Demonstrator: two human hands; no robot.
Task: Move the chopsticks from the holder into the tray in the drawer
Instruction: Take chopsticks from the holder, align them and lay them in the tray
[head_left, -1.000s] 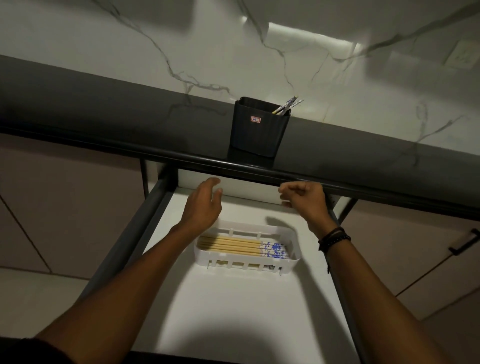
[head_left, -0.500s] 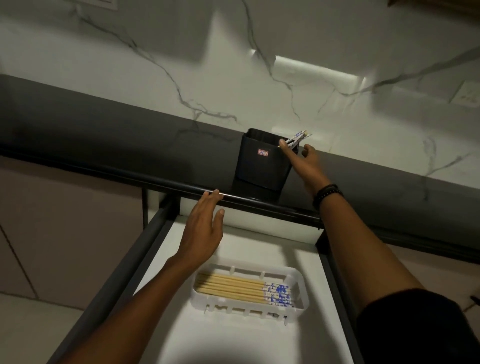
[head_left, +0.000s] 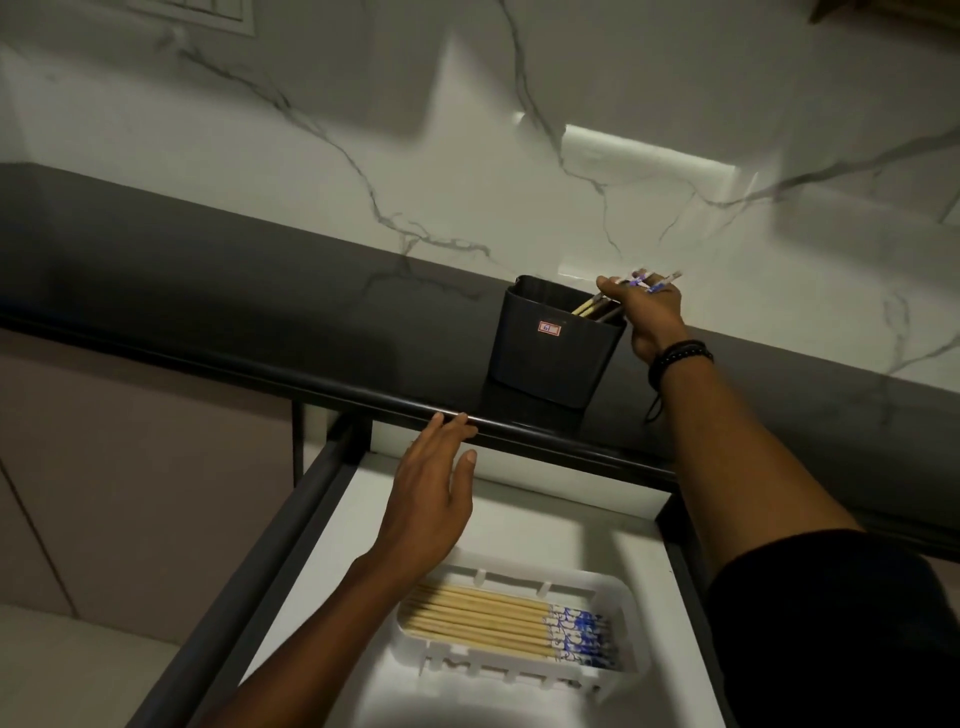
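A black ribbed holder (head_left: 550, 358) stands on the dark countertop, with a few chopsticks (head_left: 597, 307) leaning out at its right rim. My right hand (head_left: 649, 312) is closed around their blue-patterned upper ends above the holder. In the open drawer a white slotted tray (head_left: 623, 613) holds several wooden chopsticks (head_left: 488, 621) lying flat, blue ends to the right. My left hand (head_left: 431, 499) hovers open over the drawer's back, fingertips at the counter edge.
The dark countertop (head_left: 208, 291) runs across the view under a white marble wall (head_left: 467, 156). The drawer (head_left: 322, 571) has a white floor and dark side rails. Closed cabinet fronts flank it on the left and right.
My right hand rose from the drawer's back edge to the holder and closed on the chopsticks. The left hand lifted slightly toward the counter edge. The camera tilted upward.
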